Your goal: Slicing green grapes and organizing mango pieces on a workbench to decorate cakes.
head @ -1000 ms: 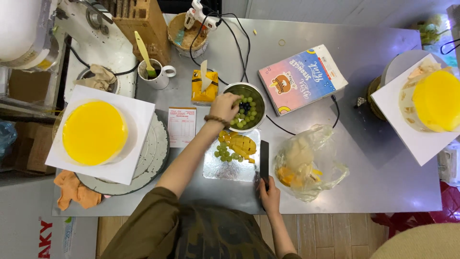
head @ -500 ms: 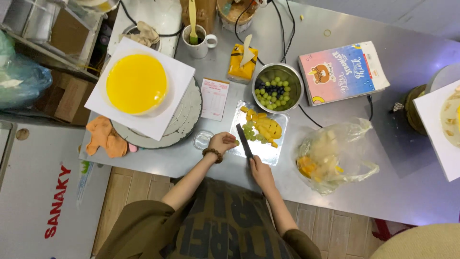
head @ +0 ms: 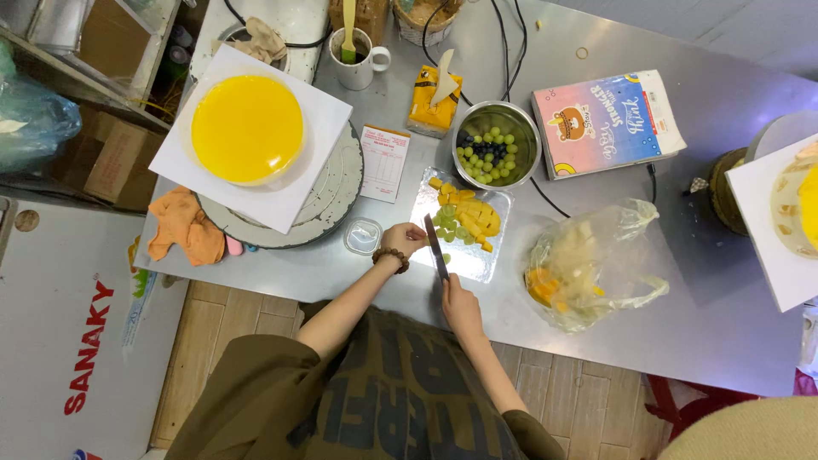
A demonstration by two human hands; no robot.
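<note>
A: Where can your hands pass?

B: Your left hand (head: 404, 238) and right hand (head: 458, 300) sit at the near edge of the steel table (head: 682, 298). Bare steel lies open along that edge, left of the small clear tub (head: 363, 235).

A: What blocks you?

B: A clear bag (head: 588, 260) stands just right of the foil board (head: 460, 226). A metal bowl (head: 498, 156) touches the board's far edge, with cables behind. The yellow cake (head: 247, 128) on its turntable fills the far left.
</note>
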